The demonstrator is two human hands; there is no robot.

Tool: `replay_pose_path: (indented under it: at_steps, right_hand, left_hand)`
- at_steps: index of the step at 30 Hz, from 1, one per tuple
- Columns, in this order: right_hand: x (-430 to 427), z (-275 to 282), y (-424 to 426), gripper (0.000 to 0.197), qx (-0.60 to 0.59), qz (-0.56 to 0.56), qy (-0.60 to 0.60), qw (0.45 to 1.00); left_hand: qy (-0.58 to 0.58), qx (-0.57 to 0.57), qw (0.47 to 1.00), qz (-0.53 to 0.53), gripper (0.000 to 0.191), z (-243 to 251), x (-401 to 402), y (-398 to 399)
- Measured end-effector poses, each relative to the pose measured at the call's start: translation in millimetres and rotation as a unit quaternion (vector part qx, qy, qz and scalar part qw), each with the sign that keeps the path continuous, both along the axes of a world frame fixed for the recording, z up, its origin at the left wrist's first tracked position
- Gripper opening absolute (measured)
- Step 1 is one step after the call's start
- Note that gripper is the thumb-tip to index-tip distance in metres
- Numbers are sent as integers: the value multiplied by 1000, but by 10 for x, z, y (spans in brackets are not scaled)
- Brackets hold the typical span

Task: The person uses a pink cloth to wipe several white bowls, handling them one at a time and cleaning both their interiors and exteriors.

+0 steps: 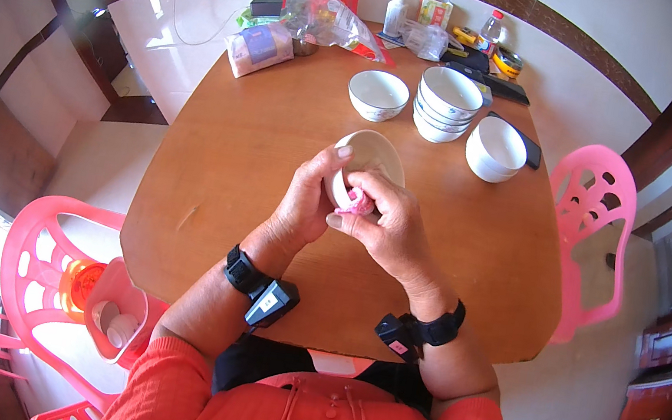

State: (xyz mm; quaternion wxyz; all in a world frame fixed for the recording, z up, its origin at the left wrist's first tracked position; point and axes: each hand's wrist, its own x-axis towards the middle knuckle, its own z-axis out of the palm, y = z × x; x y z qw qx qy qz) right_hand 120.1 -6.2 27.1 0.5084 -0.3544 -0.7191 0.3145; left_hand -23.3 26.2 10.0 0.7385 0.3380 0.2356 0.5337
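My left hand (310,196) grips a white bowl (378,149) by its side, tilted above the wooden table (227,186). A pink cloth (358,202) is pinched in my right hand (389,218) against the bowl's near rim, the fingers reaching inside. Beyond the hands stand a single white bowl (378,91), a stack of several patterned bowls (449,96) and, to the right, a short stack of plain white bowls (496,149).
A tissue pack (260,50), a clear plastic bag (327,17), a white bottle (396,15) and a red-capped bottle (490,33) line the far edge. A pink bin (115,313) holding bowls is at lower left, by a pink chair (38,215). Another pink chair (626,190) stands right.
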Motion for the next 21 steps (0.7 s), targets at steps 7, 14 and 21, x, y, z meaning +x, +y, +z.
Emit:
replay_pose_path:
  at_steps: [7, 14, 21]
  right_hand:
    - [58, -44, 82, 30, 215, -123, -263, 932]
    - [177, 19, 79, 26, -294, 38, 250, 922]
    - [-16, 109, -87, 48, -252, 134, 384, 878]
  left_hand:
    - [-36, -43, 996, -73, 57, 35, -197, 148]
    - [134, 149, 977, 71, 94, -66, 62, 27]
    - [32, 136, 977, 162, 66, -87, 79, 19]
